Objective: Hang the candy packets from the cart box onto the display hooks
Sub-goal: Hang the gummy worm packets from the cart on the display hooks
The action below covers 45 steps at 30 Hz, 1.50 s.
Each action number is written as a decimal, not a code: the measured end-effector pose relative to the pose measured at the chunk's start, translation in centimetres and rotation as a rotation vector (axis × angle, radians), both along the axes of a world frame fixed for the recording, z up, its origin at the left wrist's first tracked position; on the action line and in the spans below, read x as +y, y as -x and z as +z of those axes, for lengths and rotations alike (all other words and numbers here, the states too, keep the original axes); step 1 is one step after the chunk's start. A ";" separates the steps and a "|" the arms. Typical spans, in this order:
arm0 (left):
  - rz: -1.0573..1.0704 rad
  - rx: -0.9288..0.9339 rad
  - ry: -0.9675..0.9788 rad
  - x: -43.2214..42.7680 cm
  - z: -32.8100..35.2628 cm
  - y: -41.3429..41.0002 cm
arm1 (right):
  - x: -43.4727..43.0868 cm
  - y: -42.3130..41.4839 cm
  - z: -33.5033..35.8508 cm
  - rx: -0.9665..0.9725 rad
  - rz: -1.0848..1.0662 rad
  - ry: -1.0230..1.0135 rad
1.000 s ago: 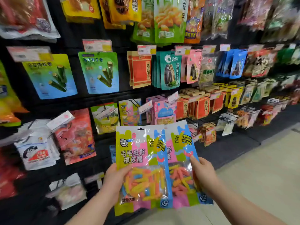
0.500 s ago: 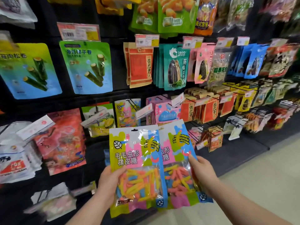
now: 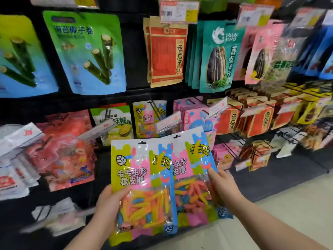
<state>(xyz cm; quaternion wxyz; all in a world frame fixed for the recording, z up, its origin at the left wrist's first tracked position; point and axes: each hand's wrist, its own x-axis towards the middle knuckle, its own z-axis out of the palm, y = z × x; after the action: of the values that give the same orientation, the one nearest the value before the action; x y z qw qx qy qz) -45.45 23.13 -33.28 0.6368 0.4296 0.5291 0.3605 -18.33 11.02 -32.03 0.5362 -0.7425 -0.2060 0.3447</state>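
Two overlapping packets of worm-shaped gummy candy are held up in front of the display wall. My left hand (image 3: 110, 204) grips the front candy packet (image 3: 142, 177) at its left edge. My right hand (image 3: 223, 188) holds the rear candy packet (image 3: 192, 179) at its right edge, thumb on the front. Both packets are yellow, pink, green and blue with a clear window of coloured candy. A matching candy packet (image 3: 146, 118) hangs on a display hook (image 3: 155, 109) just above them, behind a tilted price tag (image 3: 168, 121). The cart box is out of view.
Pink candy packets (image 3: 196, 118) hang right of the matching packet, a green lime-candy packet (image 3: 115, 121) left of it. Red packets (image 3: 64, 150) and white ones (image 3: 12, 170) fill the lower left. Seed bags (image 3: 167, 51) hang above. Light floor (image 3: 288, 204) lies at the right.
The view has closed in on the shelf and dropped slightly. Both hands have kept their hold on the two packets and brought them nearer the hook with the matching packet.
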 end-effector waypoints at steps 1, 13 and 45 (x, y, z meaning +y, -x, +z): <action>0.019 0.003 0.005 0.1 -0.1 0.0 | 0.4 -0.2 0.0 0.038 0.018 -0.010; 0.175 -0.007 0.019 -2.0 -0.8 -2.3 | 4.0 -3.1 -1.1 0.093 0.203 -0.075; 0.270 -0.038 0.079 -1.8 -3.0 -3.2 | 8.3 -3.5 -3.7 0.069 0.192 -0.007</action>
<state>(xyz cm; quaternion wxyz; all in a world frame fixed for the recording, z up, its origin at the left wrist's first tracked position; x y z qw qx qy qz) -42.28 21.32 -36.26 0.6091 0.3222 0.5835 0.4299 -14.83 19.30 -35.70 0.5102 -0.7051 -0.2588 0.4190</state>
